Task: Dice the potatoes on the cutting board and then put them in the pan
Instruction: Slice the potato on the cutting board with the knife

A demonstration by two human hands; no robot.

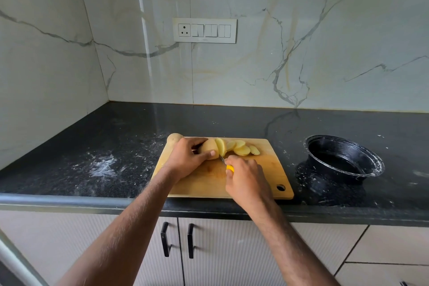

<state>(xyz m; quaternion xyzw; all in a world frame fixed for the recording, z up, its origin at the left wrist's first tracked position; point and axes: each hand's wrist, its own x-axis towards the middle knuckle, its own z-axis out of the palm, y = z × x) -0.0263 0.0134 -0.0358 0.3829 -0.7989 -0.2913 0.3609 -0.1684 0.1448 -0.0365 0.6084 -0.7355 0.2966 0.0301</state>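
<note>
over at the left stretch of the dark worktop there's only a dusting of white smears, nothing else. moving right, a wooden cutting board lies close to the front edge. at its far left corner sits a whole potato, unpeeled and untouched, just behind the person's left hand.

that left hand has its fingers curled over the top of the half-cut potato with the thumb pressed along its near side, pinning it to the board. the potato's long axis runs left to right along the board, and its cut face looks right, toward the blade. leaning against that face and fanning away to the right along the far edge of the board are the slices, overlapping one another.

the right hand is wrapped around the yellow handle of a knife; only a short bit of blade shows, pointing away from the person, its tip at the near side of the potato right at the cut face and very near the left thumb. so the next slice, as i'd judge it, comes off just left of the blade, with the holding fingers only a little further left. that's the spot to watch.

these are rounds, not dice yet, so i'd say the job is early.

well apart to the right, beyond the board's right edge, stands the black pan, tilted a bit, with no potato in it.
</note>
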